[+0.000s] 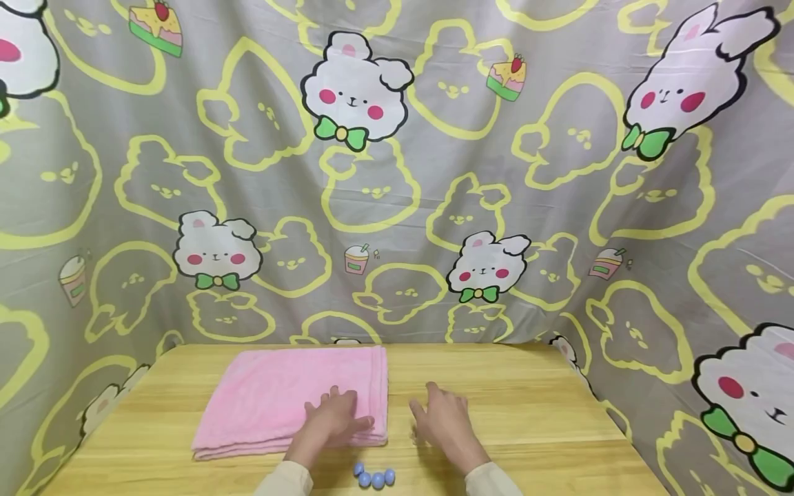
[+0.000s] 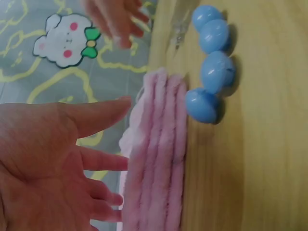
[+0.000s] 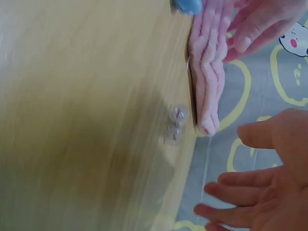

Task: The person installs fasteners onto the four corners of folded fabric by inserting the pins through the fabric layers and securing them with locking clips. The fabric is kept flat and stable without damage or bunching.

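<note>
Pink towel [image 1: 279, 393] lies folded in layers left of centre at the bottom of the head view, just beyond a curved row of four glossy blue pieces [image 1: 378, 480]. The left hand [image 1: 331, 417], fingers loose and grasping nothing, is over its lower right part; whether it touches, I cannot tell. The right hand [image 1: 446, 420] is likewise released, to the right of the towel, with small clear pieces [image 3: 177, 115] near it. Flat, light palms would probably serve best, since a dragging finger could skew the soft layers; the clear pieces, faint against the wood, likely want a slow fingertip pinch. Beneath is a pale wooden desk [image 1: 527, 413], closed in at the back and both sides by grey fabric [image 1: 428, 241] with a cartoon-rabbit print and yellow outlines.
</note>
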{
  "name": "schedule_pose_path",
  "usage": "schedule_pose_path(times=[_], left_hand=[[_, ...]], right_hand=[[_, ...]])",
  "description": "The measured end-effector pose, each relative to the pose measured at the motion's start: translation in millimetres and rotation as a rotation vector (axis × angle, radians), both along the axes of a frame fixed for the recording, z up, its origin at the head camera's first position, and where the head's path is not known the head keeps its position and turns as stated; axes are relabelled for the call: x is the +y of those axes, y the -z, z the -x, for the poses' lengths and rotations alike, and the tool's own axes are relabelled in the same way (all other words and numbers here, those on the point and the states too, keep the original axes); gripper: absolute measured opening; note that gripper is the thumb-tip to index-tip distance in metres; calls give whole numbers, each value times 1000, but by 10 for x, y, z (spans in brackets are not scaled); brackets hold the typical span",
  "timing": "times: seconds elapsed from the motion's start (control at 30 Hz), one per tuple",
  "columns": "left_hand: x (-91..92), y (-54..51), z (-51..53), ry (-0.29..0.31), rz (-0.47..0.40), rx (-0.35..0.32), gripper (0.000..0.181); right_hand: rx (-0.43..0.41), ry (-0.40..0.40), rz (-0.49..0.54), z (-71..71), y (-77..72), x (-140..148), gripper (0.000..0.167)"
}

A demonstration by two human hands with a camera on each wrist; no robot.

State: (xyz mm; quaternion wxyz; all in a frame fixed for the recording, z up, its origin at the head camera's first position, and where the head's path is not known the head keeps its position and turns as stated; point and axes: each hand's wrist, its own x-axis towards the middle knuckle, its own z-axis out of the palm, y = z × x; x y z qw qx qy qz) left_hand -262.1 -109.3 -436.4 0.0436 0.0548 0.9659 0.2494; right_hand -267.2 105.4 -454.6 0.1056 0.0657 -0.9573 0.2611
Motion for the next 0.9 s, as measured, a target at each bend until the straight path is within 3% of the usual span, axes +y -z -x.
schedule_pose_path(times=[0.17, 0.33, 0.5, 0.67, 0.9], left_hand=[[63, 46, -2, 57, -50, 65, 45], [96, 101, 10, 81, -93, 102, 49], [97, 154, 17, 104, -118, 134, 52], [81, 157, -3, 114, -130, 140, 53], [52, 120, -13, 128, -114, 168, 39]], right_hand=[[-27, -58, 93, 19, 12, -82, 38], [-33, -132, 162, -2, -8, -204, 29], [-3, -184, 181, 0, 68, -290, 19], [-28, -216, 234, 16, 164, -344, 12], [-55, -231, 283, -1, 206, -375, 12]])
